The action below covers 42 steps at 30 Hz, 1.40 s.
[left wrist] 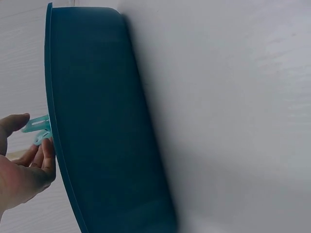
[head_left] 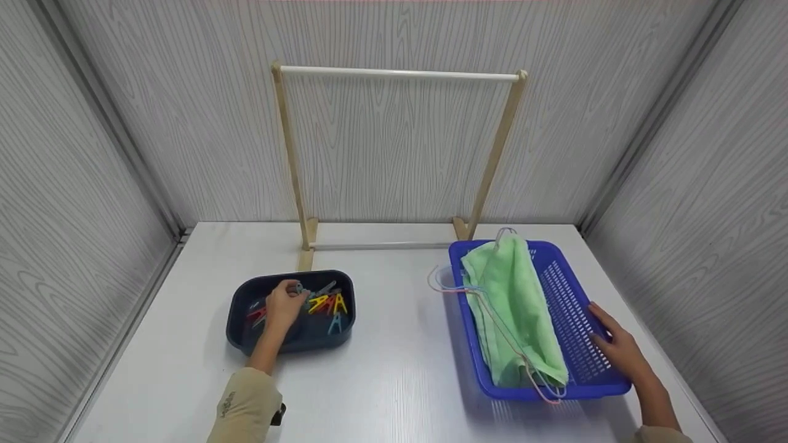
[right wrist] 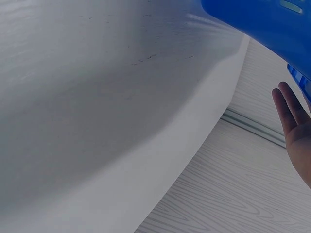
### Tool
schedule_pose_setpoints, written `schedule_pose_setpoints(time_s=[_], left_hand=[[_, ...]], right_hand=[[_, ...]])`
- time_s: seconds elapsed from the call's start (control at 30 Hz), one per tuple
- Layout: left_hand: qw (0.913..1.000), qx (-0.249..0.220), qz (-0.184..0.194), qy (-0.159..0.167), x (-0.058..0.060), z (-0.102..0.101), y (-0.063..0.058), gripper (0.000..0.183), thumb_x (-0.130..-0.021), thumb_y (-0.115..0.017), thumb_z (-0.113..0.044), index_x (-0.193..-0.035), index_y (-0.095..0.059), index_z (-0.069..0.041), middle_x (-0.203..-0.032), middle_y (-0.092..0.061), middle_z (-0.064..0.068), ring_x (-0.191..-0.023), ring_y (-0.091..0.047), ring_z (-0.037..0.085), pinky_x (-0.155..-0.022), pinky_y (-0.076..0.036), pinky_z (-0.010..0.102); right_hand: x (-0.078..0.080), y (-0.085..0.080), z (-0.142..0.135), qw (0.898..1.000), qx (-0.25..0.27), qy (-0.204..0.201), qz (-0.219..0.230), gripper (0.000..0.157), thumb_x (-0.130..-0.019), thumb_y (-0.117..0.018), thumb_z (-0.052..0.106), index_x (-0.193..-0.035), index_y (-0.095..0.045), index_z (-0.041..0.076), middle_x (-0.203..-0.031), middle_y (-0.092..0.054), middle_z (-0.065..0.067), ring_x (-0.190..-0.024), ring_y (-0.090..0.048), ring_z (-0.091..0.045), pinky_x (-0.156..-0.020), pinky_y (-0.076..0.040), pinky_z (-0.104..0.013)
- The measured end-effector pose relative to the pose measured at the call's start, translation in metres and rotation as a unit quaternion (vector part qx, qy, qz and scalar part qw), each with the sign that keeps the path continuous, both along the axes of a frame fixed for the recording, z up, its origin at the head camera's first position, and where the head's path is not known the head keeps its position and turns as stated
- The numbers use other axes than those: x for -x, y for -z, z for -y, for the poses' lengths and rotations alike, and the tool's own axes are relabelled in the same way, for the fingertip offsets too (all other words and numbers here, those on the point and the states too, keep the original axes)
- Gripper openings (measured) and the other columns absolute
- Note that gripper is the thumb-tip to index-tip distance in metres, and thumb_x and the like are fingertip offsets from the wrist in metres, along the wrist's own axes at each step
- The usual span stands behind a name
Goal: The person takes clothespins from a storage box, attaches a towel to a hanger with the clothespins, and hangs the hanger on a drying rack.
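Note:
My left hand [head_left: 285, 307] reaches over the dark blue-green tub [head_left: 246, 338]. Between its thumb and fingers it pinches a teal clothespin [left wrist: 38, 124], held just above the tub's rim in the left wrist view. Yellow clothespins [head_left: 340, 303], red ones and a blue one [head_left: 335, 323] lie in the tub. On the right, my right hand [head_left: 622, 351] rests at the side rim of the blue plastic basket [head_left: 575, 320]; its fingers look straight in the right wrist view. In the basket lie a light green towel [head_left: 514, 301] and thin wire hangers [head_left: 502, 326], pink and blue, partly sticking out over the rim.
A wooden rack with a white top bar [head_left: 394, 73] stands at the back of the white table [head_left: 394, 369]. Its right foot [head_left: 460, 229] is close behind the basket. Pale wood-grain panels [head_left: 400, 147] enclose the table at the back and both sides.

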<state>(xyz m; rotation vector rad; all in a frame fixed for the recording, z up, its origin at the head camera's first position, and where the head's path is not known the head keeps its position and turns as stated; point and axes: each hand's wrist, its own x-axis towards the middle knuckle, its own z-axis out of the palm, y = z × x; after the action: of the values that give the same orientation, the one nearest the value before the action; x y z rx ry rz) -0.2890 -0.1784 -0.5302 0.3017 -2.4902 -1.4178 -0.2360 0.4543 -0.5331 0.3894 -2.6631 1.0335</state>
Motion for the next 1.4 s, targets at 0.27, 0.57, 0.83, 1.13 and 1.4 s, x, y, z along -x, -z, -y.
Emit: schedule_pose_setpoints(time_s=[0.27, 0.57, 0.83, 1.13, 1.4], left_hand=[[0.9994, -0.027, -0.006, 0.023, -0.002, 0.000, -0.002, 0.038, -0.084, -0.068, -0.013, -0.113, -0.057, 0.009, -0.108, -0.058, 0.025, -0.099, -0.056, 0.035, -0.083, -0.046, 0.043], [0.9991, -0.026, -0.006, 0.032, -0.004, 0.000, -0.006, 0.038, -0.085, -0.067, -0.014, -0.114, -0.057, 0.008, -0.107, -0.059, 0.024, -0.098, -0.057, 0.034, -0.082, -0.047, 0.043], [0.9985, -0.026, 0.011, 0.046, -0.004, -0.001, -0.014, 0.038, -0.086, -0.065, -0.014, -0.117, -0.056, 0.007, -0.108, -0.058, 0.022, -0.099, -0.055, 0.032, -0.081, -0.047, 0.042], [0.9984, -0.009, -0.004, 0.055, -0.006, -0.005, -0.023, 0.036, -0.085, -0.066, -0.012, -0.115, -0.057, 0.007, -0.103, -0.060, 0.021, -0.095, -0.057, 0.031, -0.078, -0.047, 0.042], [0.9976, 0.003, -0.014, 0.068, -0.008, -0.008, -0.026, 0.037, -0.084, -0.068, -0.012, -0.114, -0.058, 0.007, -0.104, -0.061, 0.020, -0.096, -0.057, 0.031, -0.079, -0.047, 0.042]], right_hand=[[-0.002, -0.005, 0.003, 1.000, -0.002, 0.002, 0.009, 0.056, -0.084, -0.059, -0.006, -0.136, -0.039, -0.002, -0.139, -0.032, -0.027, -0.119, -0.033, -0.049, -0.084, -0.021, 0.000], [-0.001, -0.004, 0.003, 1.000, -0.003, 0.002, 0.014, 0.056, -0.084, -0.058, -0.007, -0.136, -0.038, -0.002, -0.139, -0.031, -0.028, -0.119, -0.031, -0.051, -0.085, -0.019, 0.000], [-0.001, -0.004, 0.003, 1.000, -0.003, 0.003, 0.016, 0.056, -0.085, -0.058, -0.005, -0.137, -0.037, -0.002, -0.140, -0.030, -0.027, -0.120, -0.032, -0.050, -0.084, -0.020, 0.000], [-0.002, -0.006, 0.004, 1.000, -0.001, -0.006, 0.010, 0.055, -0.086, -0.059, -0.004, -0.136, -0.038, -0.004, -0.139, -0.031, -0.028, -0.118, -0.033, -0.049, -0.084, -0.023, 0.000], [-0.002, -0.003, 0.002, 1.000, -0.004, -0.008, -0.006, 0.056, -0.083, -0.059, -0.007, -0.135, -0.039, -0.003, -0.138, -0.031, -0.029, -0.122, -0.026, 0.003, -0.086, -0.021, 0.000]])
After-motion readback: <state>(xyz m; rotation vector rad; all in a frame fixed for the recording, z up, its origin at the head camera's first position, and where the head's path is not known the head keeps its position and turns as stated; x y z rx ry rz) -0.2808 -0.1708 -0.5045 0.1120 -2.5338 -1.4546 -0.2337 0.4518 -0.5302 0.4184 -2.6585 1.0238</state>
